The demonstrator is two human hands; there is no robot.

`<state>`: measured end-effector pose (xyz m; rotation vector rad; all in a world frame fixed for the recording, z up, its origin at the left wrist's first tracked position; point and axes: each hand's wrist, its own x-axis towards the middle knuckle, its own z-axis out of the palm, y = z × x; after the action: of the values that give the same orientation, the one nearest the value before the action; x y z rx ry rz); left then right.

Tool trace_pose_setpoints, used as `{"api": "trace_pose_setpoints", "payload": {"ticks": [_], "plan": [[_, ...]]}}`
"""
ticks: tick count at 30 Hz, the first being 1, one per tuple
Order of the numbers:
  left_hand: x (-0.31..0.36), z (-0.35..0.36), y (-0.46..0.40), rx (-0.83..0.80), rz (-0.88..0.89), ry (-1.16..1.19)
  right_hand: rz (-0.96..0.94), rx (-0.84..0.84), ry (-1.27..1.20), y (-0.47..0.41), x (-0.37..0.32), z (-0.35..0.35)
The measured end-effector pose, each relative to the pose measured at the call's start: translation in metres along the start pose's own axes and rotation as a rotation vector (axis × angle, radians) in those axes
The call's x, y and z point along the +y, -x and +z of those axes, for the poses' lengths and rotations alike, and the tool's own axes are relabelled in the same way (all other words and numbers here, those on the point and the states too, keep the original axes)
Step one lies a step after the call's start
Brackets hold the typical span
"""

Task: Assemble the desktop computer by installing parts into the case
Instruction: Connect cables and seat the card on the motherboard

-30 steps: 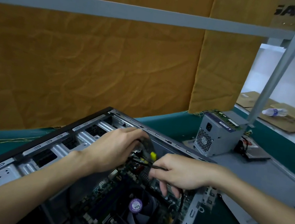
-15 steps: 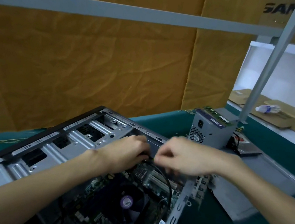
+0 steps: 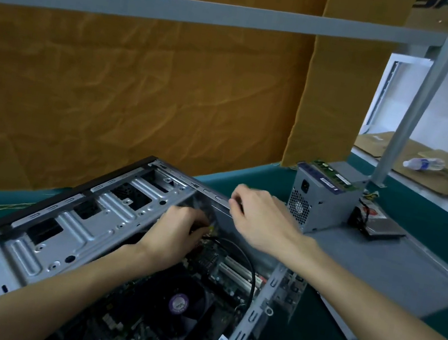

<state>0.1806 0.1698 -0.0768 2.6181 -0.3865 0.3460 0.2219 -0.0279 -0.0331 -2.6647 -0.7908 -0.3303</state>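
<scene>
Grey steel case (image 3: 64, 232) open; left hand (image 3: 176, 233) pinches black cable (image 3: 243, 259), right hand's (image 3: 261, 220) grip unclear; connector seating apparently next.

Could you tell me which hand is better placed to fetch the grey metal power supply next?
The right hand, probably: it hovers over the case's far edge, close beside the grey metal power supply. The left hand is down inside the open grey computer case at the black cable.

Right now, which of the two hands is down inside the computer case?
The left hand. It reaches down into the open case, by the black cable over the circuit board. The right hand is higher, at the case's far edge.
</scene>
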Motion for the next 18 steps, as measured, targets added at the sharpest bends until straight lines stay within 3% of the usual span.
{"api": "trace_pose_setpoints", "payload": {"ticks": [2, 4, 8, 11, 15, 18], "plan": [[0.002, 0.001, 0.005, 0.060, -0.007, 0.063, -0.167, 0.195, -0.095, 0.006, -0.004, -0.007], [0.004, -0.002, 0.005, 0.125, -0.023, 0.166, -0.281, 0.204, -0.106, 0.016, -0.013, -0.013], [0.013, -0.013, 0.003, 0.245, -0.061, 0.432, -0.237, -0.101, 0.188, 0.026, -0.028, -0.009], [0.016, -0.026, -0.002, 0.277, -0.073, 0.514, -0.193, -0.311, 0.244, 0.022, -0.033, -0.010], [0.006, -0.045, -0.007, 0.234, -0.106, 0.624, -0.189, -0.635, 0.047, 0.024, -0.030, -0.010], [0.005, -0.050, -0.007, 0.166, -0.124, 0.718, -0.146, -0.772, -0.167, 0.026, -0.028, -0.015]]}}
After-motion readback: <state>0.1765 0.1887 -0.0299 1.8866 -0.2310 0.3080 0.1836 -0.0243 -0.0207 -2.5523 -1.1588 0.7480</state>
